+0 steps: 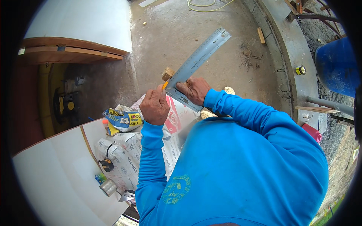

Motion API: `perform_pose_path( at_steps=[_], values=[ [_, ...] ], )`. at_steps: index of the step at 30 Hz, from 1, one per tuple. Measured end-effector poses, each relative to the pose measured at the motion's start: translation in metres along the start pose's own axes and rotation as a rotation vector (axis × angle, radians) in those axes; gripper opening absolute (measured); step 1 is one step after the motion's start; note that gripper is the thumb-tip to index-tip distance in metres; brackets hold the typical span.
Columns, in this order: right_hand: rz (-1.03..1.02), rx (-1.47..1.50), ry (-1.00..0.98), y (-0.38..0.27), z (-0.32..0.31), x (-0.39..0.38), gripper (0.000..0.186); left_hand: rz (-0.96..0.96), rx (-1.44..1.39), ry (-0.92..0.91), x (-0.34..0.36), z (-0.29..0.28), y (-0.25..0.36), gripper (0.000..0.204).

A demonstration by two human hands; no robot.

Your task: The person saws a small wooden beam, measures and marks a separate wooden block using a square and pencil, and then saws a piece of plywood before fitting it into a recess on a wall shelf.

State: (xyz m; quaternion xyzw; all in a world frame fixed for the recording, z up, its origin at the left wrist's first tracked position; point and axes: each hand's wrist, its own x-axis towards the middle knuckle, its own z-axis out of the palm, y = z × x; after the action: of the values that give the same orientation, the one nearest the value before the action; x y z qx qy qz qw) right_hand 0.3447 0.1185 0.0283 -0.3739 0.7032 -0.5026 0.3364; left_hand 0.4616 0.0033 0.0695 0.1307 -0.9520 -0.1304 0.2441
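Note:
My left hand point(154, 106) is closed on a yellow pencil point(164, 85), its tip against a metal square point(198, 52). The square's long arm slants up to the right and its short arm runs down to the right. My right hand point(192, 90) grips the square near its corner, thumb pressed on the metal. A short piece of wood point(167, 74) sticks out at the square's upper left edge; whether my fingers hold it underneath is hidden. Below my hands lie white printed sacks point(124, 154) and a yellow-and-blue bag point(120, 117).
A white board point(52, 173) at lower left bears a can point(108, 187); a tape measure point(106, 165) sits near it. A door point(79, 26) stands upper left. Along the right are a concrete ledge point(303, 90), blue barrel point(335, 67) and pipe point(332, 106). A hose point(205, 5) lies on the floor.

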Motion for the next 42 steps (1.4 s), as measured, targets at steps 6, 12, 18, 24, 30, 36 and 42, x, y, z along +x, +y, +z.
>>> perform_pose_path(
  at_steps=[6, 12, 18, 24, 30, 36, 42],
  values=[
    [-0.001, 0.011, 0.015, 0.007, 0.003, 0.000, 0.033, -0.028, 0.052, -0.044, 0.006, 0.000, 0.007, 0.016],
    [0.062, 0.008, 0.047, 0.006, 0.000, -0.002, 0.035, 0.054, 0.183, -0.028, 0.011, 0.001, 0.020, 0.018],
    [0.144, -0.016, 0.053, -0.002, -0.011, -0.005, 0.039, -0.125, 0.428, -0.341, 0.008, -0.023, 0.022, 0.018],
    [0.066, 0.032, 0.083, 0.014, 0.001, 0.001, 0.041, -0.056, 0.239, -0.167, 0.021, -0.020, 0.037, 0.017],
    [0.032, 0.101, 0.084, 0.011, 0.003, -0.002, 0.042, -0.058, 0.239, -0.132, 0.019, -0.008, 0.036, 0.017],
    [-0.038, 0.067, 0.118, 0.018, 0.009, -0.007, 0.042, -0.071, 0.266, -0.202, 0.012, -0.015, 0.037, 0.015],
    [0.049, 0.059, 0.076, 0.014, -0.002, -0.009, 0.039, -0.155, 0.317, -0.269, 0.012, -0.027, 0.036, 0.014]
  ],
)
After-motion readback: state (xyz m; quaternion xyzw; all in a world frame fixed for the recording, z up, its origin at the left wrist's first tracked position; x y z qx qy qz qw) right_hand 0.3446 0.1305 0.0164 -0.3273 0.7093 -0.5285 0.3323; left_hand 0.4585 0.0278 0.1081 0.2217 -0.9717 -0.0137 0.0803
